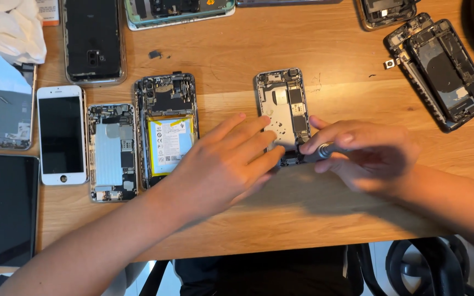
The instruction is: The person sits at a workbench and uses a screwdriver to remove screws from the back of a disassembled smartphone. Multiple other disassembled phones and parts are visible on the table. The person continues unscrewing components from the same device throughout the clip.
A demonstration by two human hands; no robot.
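An opened silver phone body [282,104] with bare circuit parts lies near the middle of the wooden table [325,49]. My left hand [223,161] lies flat on its lower left part, fingers spread, pinning it down. My right hand [366,151] comes in from the right and grips a small dark screwdriver [319,152]. The screwdriver's tip rests at the phone's lower right edge.
To the left lie an opened phone with a yellow-edged battery [167,129], another opened phone [111,152], a white phone [61,134] and a black screen [9,208]. More dismantled phones [445,71] lie at the right and along the back. White cloth [9,27] sits far left.
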